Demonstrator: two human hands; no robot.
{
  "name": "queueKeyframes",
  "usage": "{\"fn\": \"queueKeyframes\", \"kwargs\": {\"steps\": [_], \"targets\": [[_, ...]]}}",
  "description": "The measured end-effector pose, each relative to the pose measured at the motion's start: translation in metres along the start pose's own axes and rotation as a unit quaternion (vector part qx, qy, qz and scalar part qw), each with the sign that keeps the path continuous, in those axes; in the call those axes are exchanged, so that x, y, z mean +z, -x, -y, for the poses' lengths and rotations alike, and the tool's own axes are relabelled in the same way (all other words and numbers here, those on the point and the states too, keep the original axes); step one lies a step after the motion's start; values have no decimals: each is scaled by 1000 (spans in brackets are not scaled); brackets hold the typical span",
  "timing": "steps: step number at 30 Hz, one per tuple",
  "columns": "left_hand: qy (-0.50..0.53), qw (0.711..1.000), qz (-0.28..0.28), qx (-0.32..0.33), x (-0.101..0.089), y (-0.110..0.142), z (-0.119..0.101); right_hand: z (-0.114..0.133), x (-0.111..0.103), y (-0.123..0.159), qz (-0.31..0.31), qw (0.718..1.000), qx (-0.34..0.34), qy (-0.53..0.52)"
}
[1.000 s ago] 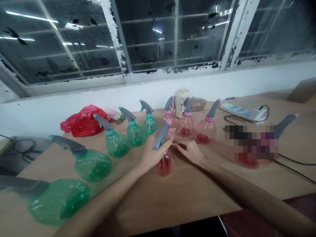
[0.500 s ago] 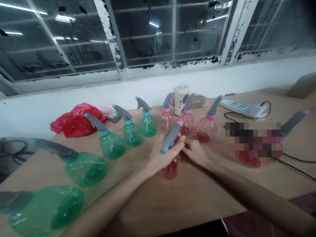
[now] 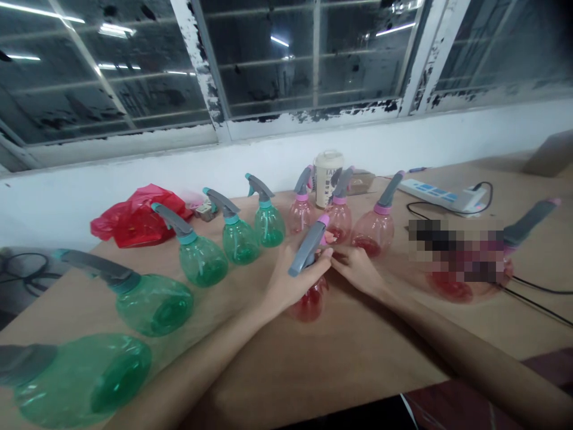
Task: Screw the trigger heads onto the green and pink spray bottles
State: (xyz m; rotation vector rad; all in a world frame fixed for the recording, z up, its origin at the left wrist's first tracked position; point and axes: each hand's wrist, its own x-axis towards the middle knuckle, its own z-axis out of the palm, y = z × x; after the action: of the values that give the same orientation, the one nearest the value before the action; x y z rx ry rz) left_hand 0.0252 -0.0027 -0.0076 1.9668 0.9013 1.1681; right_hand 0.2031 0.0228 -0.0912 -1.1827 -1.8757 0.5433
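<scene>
A pink spray bottle (image 3: 310, 298) with a grey trigger head stands on the wooden table (image 3: 340, 358) in front of me. My left hand (image 3: 290, 280) is wrapped round its neck, just under the trigger. My right hand (image 3: 358, 269) lies beside it on the right, fingertips pinched at the bottle's neck. Behind them several more pink spray bottles (image 3: 375, 230) stand in a row. Several green spray bottles (image 3: 201, 257) curve away to the left.
A red plastic bag (image 3: 134, 221) lies at the back left. A white lidded cup (image 3: 328, 176) stands by the wall. A white power strip (image 3: 441, 194) with black cables lies at the right. A blurred patch covers another pink bottle at the right.
Both hands and the pink bottle have stayed together; the view shifted slightly, so the bottle now sits a little further right and higher in frame.
</scene>
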Motion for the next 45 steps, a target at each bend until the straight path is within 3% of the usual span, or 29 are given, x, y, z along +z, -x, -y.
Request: {"fn": "queueKeyframes", "kwargs": {"steps": [17, 21, 27, 35, 45], "targets": [[-9, 1000, 27, -6, -5, -4, 2, -17, 18, 4, 52, 989, -69, 116], [-46, 999, 6, -22, -12, -3, 7, -17, 20, 6, 40, 989, -65, 126], [-77, 996, -31, 19, -23, -3, 8, -16, 21, 8, 44, 985, -64, 155], [-95, 995, -24, 1, -17, 4, -6, -16, 19, 7, 47, 985, -54, 155], [-25, 999, -15, 24, -9, 6, -2, -13, 6, 5, 94, 984, -59, 139]]}}
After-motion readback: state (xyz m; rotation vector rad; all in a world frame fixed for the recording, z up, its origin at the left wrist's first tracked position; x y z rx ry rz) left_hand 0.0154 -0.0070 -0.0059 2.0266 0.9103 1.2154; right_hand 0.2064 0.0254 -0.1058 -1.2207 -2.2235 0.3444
